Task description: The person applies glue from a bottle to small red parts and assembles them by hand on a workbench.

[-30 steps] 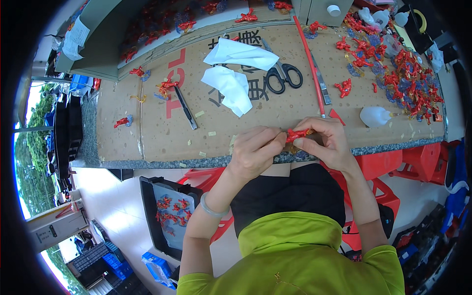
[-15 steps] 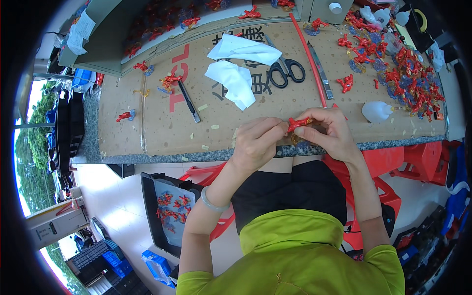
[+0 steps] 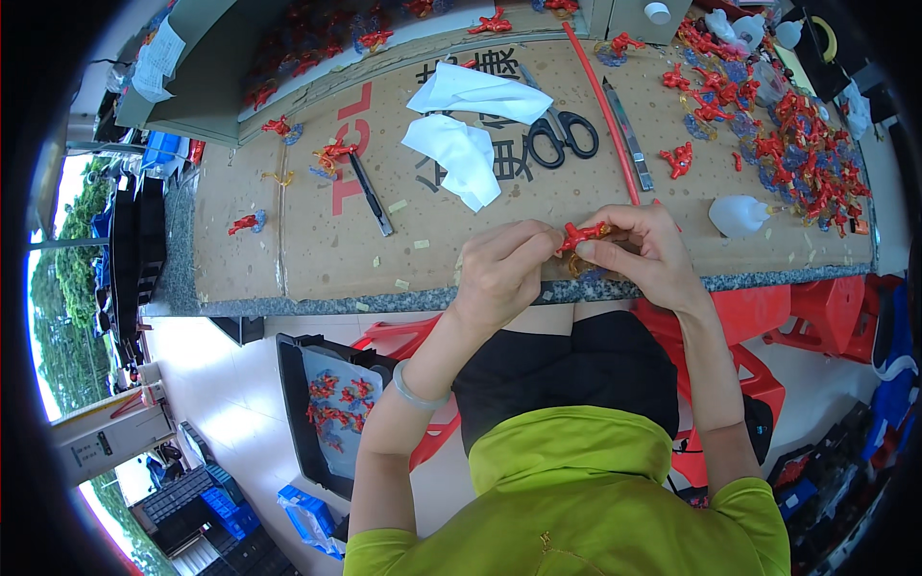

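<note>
Red and small, the piece [image 3: 583, 233] sits over the bench edge [image 3: 384, 303], pinched between your left hand [image 3: 499, 274] and right hand [image 3: 639, 252]. It looks light, thin, perhaps bendy; grip its middle, not the prongs, beside the bottle [image 3: 738, 215].

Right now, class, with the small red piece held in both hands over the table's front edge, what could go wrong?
1. The red piece is pinched between the left hand and right hand right at the table edge; a slip could drop it to the floor.
2. The scissors and a craft knife lie loose nearby; a careless reach might meet a blade.
</note>
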Demonstrator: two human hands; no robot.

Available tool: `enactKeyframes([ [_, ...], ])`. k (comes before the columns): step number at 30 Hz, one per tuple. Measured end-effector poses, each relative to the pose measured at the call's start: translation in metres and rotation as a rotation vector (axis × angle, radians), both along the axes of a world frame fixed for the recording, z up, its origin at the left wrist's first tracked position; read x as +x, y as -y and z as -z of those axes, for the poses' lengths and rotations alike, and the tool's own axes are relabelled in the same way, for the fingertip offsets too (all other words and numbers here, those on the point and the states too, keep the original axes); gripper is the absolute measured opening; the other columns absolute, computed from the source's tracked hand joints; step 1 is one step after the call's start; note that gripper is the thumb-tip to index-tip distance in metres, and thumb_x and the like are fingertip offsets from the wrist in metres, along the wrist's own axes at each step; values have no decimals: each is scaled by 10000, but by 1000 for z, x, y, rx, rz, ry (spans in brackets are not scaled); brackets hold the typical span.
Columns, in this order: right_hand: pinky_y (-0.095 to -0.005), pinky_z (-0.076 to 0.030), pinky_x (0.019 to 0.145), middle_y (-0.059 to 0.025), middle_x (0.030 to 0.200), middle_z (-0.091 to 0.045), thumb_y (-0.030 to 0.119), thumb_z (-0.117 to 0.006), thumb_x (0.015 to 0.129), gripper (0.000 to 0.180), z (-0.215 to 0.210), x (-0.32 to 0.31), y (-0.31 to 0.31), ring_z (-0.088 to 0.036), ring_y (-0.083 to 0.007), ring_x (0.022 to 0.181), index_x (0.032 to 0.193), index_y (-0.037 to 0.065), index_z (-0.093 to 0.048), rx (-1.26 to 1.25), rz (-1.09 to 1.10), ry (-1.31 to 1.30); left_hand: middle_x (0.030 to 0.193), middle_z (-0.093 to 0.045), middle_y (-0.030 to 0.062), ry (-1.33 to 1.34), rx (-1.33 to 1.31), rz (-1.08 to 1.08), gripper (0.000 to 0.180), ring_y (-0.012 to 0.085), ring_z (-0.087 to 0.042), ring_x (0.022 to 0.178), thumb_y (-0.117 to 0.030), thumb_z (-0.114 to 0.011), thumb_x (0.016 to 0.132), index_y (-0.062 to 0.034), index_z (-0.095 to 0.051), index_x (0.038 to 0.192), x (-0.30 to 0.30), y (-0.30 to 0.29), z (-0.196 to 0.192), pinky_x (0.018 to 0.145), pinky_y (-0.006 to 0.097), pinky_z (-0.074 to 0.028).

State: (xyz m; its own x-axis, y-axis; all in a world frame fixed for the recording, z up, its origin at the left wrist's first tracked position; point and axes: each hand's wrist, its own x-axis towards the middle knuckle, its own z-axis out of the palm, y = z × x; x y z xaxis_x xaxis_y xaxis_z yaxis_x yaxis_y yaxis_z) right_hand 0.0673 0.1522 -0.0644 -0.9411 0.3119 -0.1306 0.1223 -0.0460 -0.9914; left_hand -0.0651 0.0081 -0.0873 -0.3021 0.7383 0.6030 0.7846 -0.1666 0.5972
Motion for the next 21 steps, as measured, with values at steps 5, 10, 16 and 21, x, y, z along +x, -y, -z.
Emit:
enactKeyframes([
  [5, -214, -476, 646, -39, 777, -652, 105, -658, 861, 178, 1, 0, 0, -588, -58, 734, 941, -55, -658, 31, -4, -9, 760, -617, 77, 3, 5, 1, 198, 263, -632, 665, 99, -571, 641, -30, -585, 791, 0, 1, 2, 567, 335, -500],
  [10, -217, -480, 652, -48, 789, -660, 121, -661, 862, 190, 1, 0, 1, -595, -61, 745, 941, -52, -657, -3, 6, 0, 756, -618, 75, -13, 9, -3, 199, 261, -630, 659, 94, -576, 643, -33, -589, 795, 0, 1, 3, 557, 335, -495],
  [16, -215, -479, 656, -45, 793, -658, 128, -660, 865, 192, 1, 0, 2, -593, -59, 752, 940, -49, -656, -18, 12, -9, 751, -618, 74, -10, 18, -4, 199, 264, -630, 658, 99, -576, 649, -33, -590, 797, 0, 1, 3, 554, 339, -494],
  [21, -220, -486, 668, -38, 806, -654, 130, -656, 871, 192, 0, 0, 0, -594, -62, 767, 949, -45, -654, -27, -1, -1, 700, -640, 99, -33, 35, -10, 144, 203, -648, 603, 134, -591, 708, 5, -601, 772, -1, -1, 0, 542, 261, -503],
])
